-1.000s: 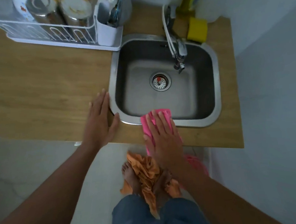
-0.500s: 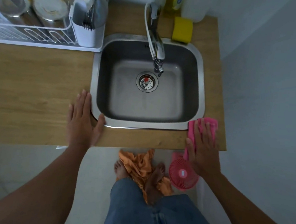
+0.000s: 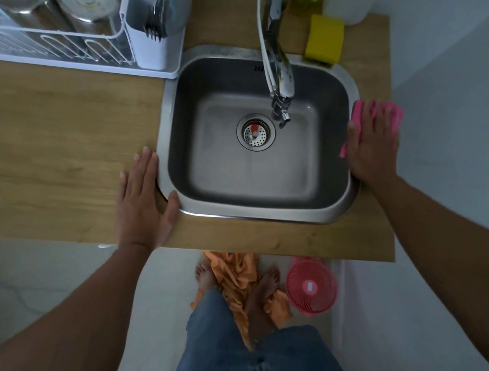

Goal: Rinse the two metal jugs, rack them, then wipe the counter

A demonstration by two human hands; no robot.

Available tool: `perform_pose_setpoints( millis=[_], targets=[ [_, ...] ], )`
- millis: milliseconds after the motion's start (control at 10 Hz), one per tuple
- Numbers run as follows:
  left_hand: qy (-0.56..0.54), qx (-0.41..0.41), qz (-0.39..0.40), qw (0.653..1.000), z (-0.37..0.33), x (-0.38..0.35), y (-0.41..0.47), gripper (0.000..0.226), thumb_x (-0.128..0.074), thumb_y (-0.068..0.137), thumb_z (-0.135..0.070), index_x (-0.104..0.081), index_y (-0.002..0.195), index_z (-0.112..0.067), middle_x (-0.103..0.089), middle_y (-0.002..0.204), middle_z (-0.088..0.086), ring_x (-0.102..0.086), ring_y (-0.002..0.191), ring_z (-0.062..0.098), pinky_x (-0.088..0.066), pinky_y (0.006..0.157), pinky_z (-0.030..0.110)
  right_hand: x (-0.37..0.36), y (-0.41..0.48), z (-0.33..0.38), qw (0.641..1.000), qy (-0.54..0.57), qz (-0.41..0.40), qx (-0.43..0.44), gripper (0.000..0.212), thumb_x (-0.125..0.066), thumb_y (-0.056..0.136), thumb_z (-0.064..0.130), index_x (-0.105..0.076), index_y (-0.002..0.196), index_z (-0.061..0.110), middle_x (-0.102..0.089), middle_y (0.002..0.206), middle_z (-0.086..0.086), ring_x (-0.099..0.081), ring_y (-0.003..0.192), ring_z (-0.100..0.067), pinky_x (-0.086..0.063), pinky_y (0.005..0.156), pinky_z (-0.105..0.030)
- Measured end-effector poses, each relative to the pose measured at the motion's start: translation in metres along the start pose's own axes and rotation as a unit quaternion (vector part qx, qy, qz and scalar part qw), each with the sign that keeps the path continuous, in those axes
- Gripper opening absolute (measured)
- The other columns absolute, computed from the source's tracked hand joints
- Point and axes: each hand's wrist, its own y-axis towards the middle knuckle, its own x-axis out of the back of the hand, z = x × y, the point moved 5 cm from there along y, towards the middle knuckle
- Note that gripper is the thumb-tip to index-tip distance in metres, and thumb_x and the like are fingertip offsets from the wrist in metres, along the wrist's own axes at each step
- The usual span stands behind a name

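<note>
Two metal jugs [image 3: 81, 20] stand in the white dish rack [image 3: 54, 51] at the back left of the wooden counter [image 3: 46, 135]. My right hand [image 3: 372, 144] presses a pink cloth [image 3: 388, 111] flat on the narrow counter strip right of the steel sink [image 3: 174, 109], fingers spread over it. My left hand [image 3: 143, 204] lies flat and open on the counter at the sink's front left corner, thumb touching the rim.
A tap [image 3: 280, 67] hangs over the sink basin. A yellow sponge [image 3: 324, 39] and bottles sit behind the sink. A white cutlery holder [image 3: 155, 43] stands at the rack's right end. On the floor lie an orange cloth [image 3: 238, 275] and a pink fan [image 3: 311, 286].
My right hand slid the pink cloth from the sink's front rim to the front right corner, then back along the right-hand strip. My left hand stayed in place.
</note>
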Motion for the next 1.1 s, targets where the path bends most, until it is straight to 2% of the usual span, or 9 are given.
perform_pose_setpoints(
  millis=[100,200,300,400,800,900,1000,1100],
  targets=[
    [-0.001,-0.001,0.003,1.000,0.000,0.000,0.000,0.087,-0.049,0.103,-0.050,-0.017,0.178,-0.020,-0.011,0.188,-0.002,-0.010,0.174,0.019,-0.012,0.141,0.053,0.004,-0.015,0.006,1.000,0.020,-0.007,-0.011,0.070,-0.016,0.121,0.057,-0.023,0.180,0.019,-0.020,0.187,-0.017,-0.013,0.175,-0.037,-0.011,0.141,-0.060],
    [0.003,0.005,0.011,1.000,-0.002,0.003,0.000,0.088,-0.049,0.103,-0.051,-0.017,0.178,-0.019,-0.012,0.187,-0.001,-0.012,0.174,0.020,-0.013,0.140,0.054,0.010,-0.050,0.009,0.998,0.057,0.018,-0.008,0.067,-0.026,0.121,0.055,-0.014,0.181,0.027,-0.010,0.190,-0.007,-0.003,0.176,-0.029,-0.006,0.139,-0.058],
    [0.010,0.005,0.014,1.000,-0.004,0.006,0.000,0.088,-0.047,0.102,-0.052,-0.017,0.178,-0.019,-0.012,0.187,-0.001,-0.012,0.174,0.021,-0.015,0.140,0.055,0.010,-0.081,0.005,0.998,0.056,0.027,-0.012,0.069,-0.026,0.119,0.057,-0.008,0.181,0.034,-0.006,0.190,0.002,0.000,0.177,-0.024,-0.008,0.138,-0.061],
    [0.014,0.005,0.016,1.000,-0.003,0.007,-0.001,0.089,-0.046,0.102,-0.054,-0.015,0.178,-0.019,-0.011,0.188,-0.001,-0.011,0.174,0.020,-0.015,0.140,0.056,0.007,-0.089,0.001,0.998,0.057,0.030,-0.018,0.069,-0.026,0.119,0.057,-0.007,0.181,0.035,-0.005,0.191,0.002,0.000,0.177,-0.025,-0.011,0.139,-0.065],
    [-0.005,-0.016,0.021,1.000,0.003,0.000,0.000,0.090,-0.046,0.101,-0.052,-0.016,0.178,-0.016,-0.012,0.187,0.002,-0.013,0.174,0.024,-0.014,0.140,0.053,0.002,-0.088,-0.005,0.997,0.046,0.051,-0.017,0.074,-0.026,0.116,0.062,-0.006,0.181,0.032,-0.003,0.191,-0.003,0.003,0.176,-0.031,-0.006,0.139,-0.066],
    [-0.008,-0.023,0.014,1.000,0.005,-0.003,-0.001,0.090,-0.046,0.101,-0.053,-0.017,0.178,-0.016,-0.012,0.187,0.002,-0.012,0.174,0.024,-0.012,0.140,0.052,0.001,-0.083,-0.007,0.997,0.037,0.072,-0.002,0.079,-0.030,0.114,0.066,-0.006,0.181,0.032,-0.004,0.190,-0.005,0.001,0.176,-0.034,-0.006,0.137,-0.068],
    [-0.030,-0.019,0.016,0.999,0.006,0.002,-0.001,0.087,-0.046,0.103,-0.052,-0.019,0.177,-0.015,-0.013,0.187,0.001,-0.011,0.174,0.022,-0.011,0.141,0.051,0.015,-0.077,-0.002,0.996,0.035,0.085,-0.015,0.086,-0.039,0.109,0.070,-0.022,0.180,0.025,-0.018,0.186,-0.019,-0.017,0.171,-0.049,-0.021,0.133,-0.076],
    [-0.138,-0.019,0.013,0.990,0.011,0.003,-0.003,0.076,-0.043,0.109,-0.048,-0.028,0.175,-0.013,-0.024,0.185,0.000,-0.015,0.173,0.018,-0.015,0.140,0.056,0.029,-0.088,0.010,0.998,0.035,0.037,-0.048,0.087,-0.041,0.107,0.073,-0.028,0.176,0.021,-0.024,0.180,-0.028,-0.027,0.165,-0.055,-0.028,0.131,-0.076]
  ],
)
